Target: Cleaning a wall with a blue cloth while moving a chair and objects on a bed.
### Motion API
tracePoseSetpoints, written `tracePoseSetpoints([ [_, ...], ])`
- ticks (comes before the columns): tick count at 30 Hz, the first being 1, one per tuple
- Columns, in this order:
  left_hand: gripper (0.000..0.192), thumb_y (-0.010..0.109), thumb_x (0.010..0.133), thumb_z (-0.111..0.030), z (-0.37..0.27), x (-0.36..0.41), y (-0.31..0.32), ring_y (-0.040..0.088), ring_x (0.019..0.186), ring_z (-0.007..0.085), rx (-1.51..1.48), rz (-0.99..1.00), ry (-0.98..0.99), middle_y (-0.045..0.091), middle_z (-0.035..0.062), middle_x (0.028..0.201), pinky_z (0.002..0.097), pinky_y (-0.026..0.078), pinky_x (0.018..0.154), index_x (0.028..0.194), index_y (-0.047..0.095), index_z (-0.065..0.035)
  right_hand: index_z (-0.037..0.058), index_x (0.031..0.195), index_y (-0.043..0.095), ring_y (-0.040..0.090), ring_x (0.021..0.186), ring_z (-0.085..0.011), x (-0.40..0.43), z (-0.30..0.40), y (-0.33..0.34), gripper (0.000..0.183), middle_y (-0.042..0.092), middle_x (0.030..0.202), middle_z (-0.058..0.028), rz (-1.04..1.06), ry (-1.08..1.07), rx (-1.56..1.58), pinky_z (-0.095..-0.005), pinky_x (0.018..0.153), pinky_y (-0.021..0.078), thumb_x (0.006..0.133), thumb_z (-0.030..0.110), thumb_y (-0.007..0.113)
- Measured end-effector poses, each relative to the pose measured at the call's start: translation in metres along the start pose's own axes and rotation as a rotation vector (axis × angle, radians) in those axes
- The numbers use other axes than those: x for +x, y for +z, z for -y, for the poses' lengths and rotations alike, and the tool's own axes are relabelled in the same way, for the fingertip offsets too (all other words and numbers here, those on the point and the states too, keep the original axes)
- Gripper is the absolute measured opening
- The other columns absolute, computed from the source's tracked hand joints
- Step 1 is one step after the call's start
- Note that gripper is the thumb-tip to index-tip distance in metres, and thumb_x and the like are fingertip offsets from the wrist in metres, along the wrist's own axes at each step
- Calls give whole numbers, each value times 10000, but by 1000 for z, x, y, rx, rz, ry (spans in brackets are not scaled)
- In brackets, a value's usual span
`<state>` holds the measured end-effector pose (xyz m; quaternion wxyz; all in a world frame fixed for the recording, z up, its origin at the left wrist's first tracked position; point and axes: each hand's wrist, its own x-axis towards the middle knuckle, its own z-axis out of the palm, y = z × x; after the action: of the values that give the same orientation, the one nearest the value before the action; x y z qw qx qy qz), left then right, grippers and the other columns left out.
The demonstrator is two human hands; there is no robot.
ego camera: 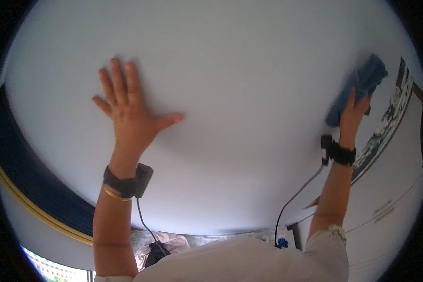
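My left hand (128, 109) rests palm down, fingers spread, on a broad smooth pale surface (225, 105). Nothing is in it. Far to the right, my right hand (352, 111) holds a blue cloth (365, 77) against the same surface. The cloth is bunched, sticking out above and to the left of the fingers, and its underside is hidden. Each wrist carries a black strap with a small device, the left device (143, 180) and the right device (325, 149). A yellow bangle (117, 194) sits just below the left strap.
A dark blue panel (38, 155) with a gold-coloured trim (38, 213) curves along the left. At the right runs a black-and-white patterned strip (384, 130), beside a white panelled surface (384, 211). Thin cables hang from both wrist devices. Pale pink fabric (172, 240) lies below the near edge.
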<state>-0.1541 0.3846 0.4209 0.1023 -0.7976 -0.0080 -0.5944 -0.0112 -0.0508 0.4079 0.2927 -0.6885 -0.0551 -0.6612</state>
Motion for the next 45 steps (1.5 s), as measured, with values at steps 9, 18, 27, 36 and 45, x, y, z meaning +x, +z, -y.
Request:
tracePoseSetpoints([
  [9, 1287, 555, 491, -834, 3, -2, 14, 8, 1381, 362, 95, -99, 86, 32, 162, 1503, 684, 51, 1004, 1451, 81, -119, 255, 970, 681, 200, 1291, -472, -282, 94, -4, 382, 309, 1380, -206, 807, -329, 9, -791, 886, 85, 625, 410, 731],
  [18, 1263, 523, 498, -851, 8, -9, 6, 32, 1383, 349, 136, -116, 95, 48, 123, 1509, 691, 84, 1002, 1453, 82, -152, -94, 1367, 152, 296, 1254, -375, -214, -53, -23, 778, 284, 1378, -287, 106, 379, 158, -432, 1077, 187, 828, 286, 564],
  [27, 1196, 494, 551, -848, 15, -4, 14, 55, 1382, 346, 163, -176, 165, 66, 102, 1510, 706, 92, 991, 1453, 93, -173, -106, 1368, 60, 51, 1310, -507, -318, 33, 17, 832, 2, 1429, -336, 65, 639, 287, -581, 1064, 14, 827, 264, 574],
  [36, 1111, 462, 623, -829, 32, -17, 9, 78, 1383, 339, 185, -180, 152, 96, 95, 1510, 694, 112, 994, 1453, 122, -173, 131, 1442, 86, 174, 1309, -420, -353, 53, -25, 1144, 219, 1365, -276, 741, 387, 317, -602, 1056, 113, 586, 415, 788],
  [45, 1072, 449, 652, -815, 34, -17, 15, 74, 1383, 339, 172, -186, 178, 94, 99, 1509, 702, 109, 988, 1453, 123, -181, -23, 1353, 267, 334, 1238, -335, -343, -132, -5, 512, 312, 1365, -251, -340, 1601, 331, -408, 1030, 270, 903, 168, 421],
])
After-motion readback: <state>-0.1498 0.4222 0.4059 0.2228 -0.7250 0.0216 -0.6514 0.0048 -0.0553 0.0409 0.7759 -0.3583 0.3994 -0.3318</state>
